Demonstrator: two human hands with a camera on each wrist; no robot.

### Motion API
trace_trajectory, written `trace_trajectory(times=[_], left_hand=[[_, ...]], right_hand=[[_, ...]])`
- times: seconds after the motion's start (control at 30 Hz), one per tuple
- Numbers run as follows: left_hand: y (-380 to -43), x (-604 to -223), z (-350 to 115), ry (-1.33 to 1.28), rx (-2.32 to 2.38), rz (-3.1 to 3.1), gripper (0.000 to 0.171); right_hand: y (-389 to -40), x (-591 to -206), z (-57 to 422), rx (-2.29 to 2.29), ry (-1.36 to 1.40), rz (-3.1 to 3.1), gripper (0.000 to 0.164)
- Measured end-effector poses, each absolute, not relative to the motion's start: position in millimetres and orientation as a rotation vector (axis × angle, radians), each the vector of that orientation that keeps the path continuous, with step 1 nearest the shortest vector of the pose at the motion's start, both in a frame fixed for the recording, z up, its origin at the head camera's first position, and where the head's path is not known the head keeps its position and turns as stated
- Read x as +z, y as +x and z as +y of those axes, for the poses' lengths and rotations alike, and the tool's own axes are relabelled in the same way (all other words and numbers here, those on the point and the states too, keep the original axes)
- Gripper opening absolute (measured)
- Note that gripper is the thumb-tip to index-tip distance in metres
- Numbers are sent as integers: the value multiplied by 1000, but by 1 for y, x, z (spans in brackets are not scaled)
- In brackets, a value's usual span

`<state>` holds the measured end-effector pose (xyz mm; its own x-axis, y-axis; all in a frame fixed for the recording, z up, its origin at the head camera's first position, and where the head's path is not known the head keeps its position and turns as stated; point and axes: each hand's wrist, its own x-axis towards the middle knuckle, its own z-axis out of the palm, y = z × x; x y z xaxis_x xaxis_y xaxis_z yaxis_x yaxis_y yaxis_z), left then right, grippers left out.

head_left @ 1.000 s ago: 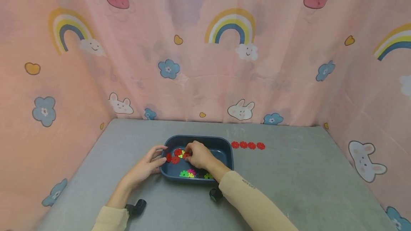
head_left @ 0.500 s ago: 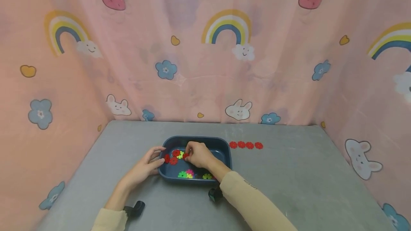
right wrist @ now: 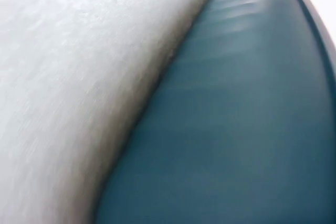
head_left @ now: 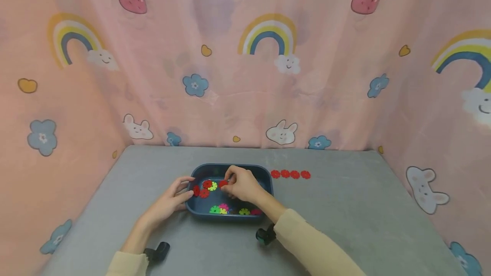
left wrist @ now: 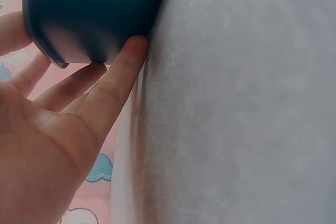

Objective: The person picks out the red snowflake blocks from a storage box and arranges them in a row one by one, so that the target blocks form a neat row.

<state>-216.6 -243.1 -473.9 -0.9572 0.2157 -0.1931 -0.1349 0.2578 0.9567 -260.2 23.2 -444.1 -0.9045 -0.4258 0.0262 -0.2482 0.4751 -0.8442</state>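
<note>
A dark blue plastic tray (head_left: 230, 217) stands on the grey table with several snowflake discs in it. My left hand (head_left: 168, 201) holds its left end, some digits over the rim and others against the outer wall. In the left wrist view, fingers (left wrist: 113, 90) touch that wall low down. Over the inside of the tray, my right hand (head_left: 243, 185) pinches a red snowflake disc (head_left: 223, 183) between thumb and fingers. Left of it lie other red discs (head_left: 204, 193) and a yellow disc (head_left: 212, 186). The right wrist view shows only the tray's outer side (right wrist: 226, 98) and the table.
Several red snowflake discs (head_left: 290, 174) form a row on the table right of the tray. Green (head_left: 215, 210), pink and yellow discs lie along the tray's near side. A pink patterned curtain (head_left: 245, 110) encloses the table (head_left: 345, 216) at the back and sides.
My right hand has lifted slightly, and the red disc in its fingers has come away from the yellow one. The left hand keeps its place on the tray. The whole view has shifted a little.
</note>
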Motion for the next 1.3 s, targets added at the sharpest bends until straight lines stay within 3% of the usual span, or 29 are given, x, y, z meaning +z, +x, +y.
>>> trace_trajectory(times=[0.5,1.3], left_hand=[[-214,-473,-247,83,1750,2248,51],[-218,-476,-246,109,1736,2262,50]], right_hand=[[-245,-417,62,-1447,-623,2549,26],[-248,-411,199,-1589,-385,2673,26]])
